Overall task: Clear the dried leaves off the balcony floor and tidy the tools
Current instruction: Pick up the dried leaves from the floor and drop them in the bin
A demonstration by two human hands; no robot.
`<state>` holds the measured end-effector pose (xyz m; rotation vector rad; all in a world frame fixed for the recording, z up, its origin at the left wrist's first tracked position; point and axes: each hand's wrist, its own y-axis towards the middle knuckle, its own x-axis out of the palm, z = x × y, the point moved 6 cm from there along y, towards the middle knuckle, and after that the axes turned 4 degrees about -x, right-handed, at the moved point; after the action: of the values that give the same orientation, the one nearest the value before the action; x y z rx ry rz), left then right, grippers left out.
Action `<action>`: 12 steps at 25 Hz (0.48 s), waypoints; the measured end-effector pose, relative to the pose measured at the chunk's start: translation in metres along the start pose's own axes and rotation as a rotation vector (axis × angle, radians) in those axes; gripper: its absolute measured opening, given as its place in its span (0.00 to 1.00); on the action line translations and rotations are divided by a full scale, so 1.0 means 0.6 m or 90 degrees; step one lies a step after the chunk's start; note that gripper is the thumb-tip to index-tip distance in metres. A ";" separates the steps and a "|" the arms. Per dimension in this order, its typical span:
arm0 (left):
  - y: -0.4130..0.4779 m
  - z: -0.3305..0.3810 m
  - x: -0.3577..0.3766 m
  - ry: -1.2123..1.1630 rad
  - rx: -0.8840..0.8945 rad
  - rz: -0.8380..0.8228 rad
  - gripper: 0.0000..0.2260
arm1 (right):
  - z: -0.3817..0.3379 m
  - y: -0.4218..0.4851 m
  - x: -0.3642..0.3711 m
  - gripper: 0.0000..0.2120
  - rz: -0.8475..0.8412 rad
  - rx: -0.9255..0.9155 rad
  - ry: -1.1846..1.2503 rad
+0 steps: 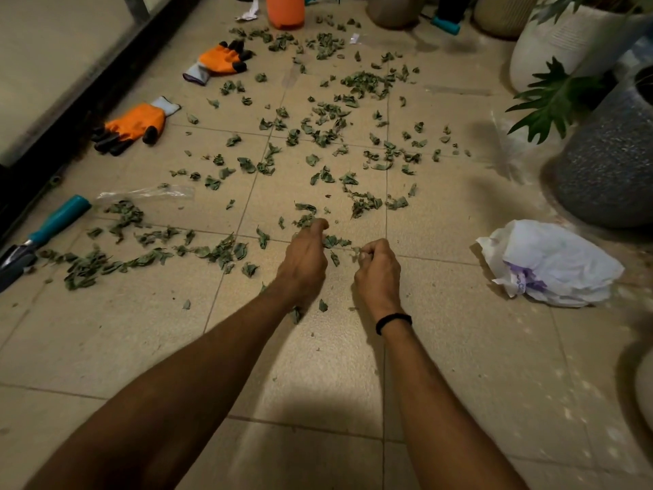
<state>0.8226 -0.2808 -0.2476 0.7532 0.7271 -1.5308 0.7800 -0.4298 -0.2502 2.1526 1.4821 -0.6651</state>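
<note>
1. The left hand (pixel 306 254) pinches dry leaves (pixel 367 81) on the floor (pixel 441 348); the right hand (pixel 377 268) is curled tight round a few.
2. Leaves lie all over.
3. The bag (pixel 551 263) sits well apart, so bits may drop or crumble.

Dried leaves (pixel 325 136) lie scattered across the tiled floor (pixel 318 366), thickest in the middle and far part. At their near edge, the left hand (pixel 305 258) curls its fingers round a small clump. Just right of it, the right hand (pixel 378 270), a black band (pixel 393 321) on its wrist, is balled up with leaf scraps at its fingertips. A crumpled white bag (pixel 554 265) sits to the right, near a speckled grey pot (pixel 607 164). On the left lie a teal-handled trowel (pixel 42 231) and, farther off, two orange gloves (pixel 136 125), well apart.
</note>
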 end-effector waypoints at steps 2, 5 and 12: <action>0.004 -0.006 0.020 0.120 0.038 -0.061 0.29 | -0.015 0.018 0.007 0.14 -0.034 -0.029 -0.035; 0.007 -0.011 0.035 0.217 0.083 -0.061 0.22 | -0.025 0.037 0.038 0.15 -0.119 -0.063 -0.109; 0.007 0.000 -0.019 -0.037 -0.027 0.020 0.05 | 0.000 0.034 0.034 0.04 -0.054 -0.008 -0.011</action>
<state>0.8276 -0.2743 -0.2384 0.6828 0.7005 -1.4987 0.8054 -0.4216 -0.2610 2.0801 1.5714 -0.6998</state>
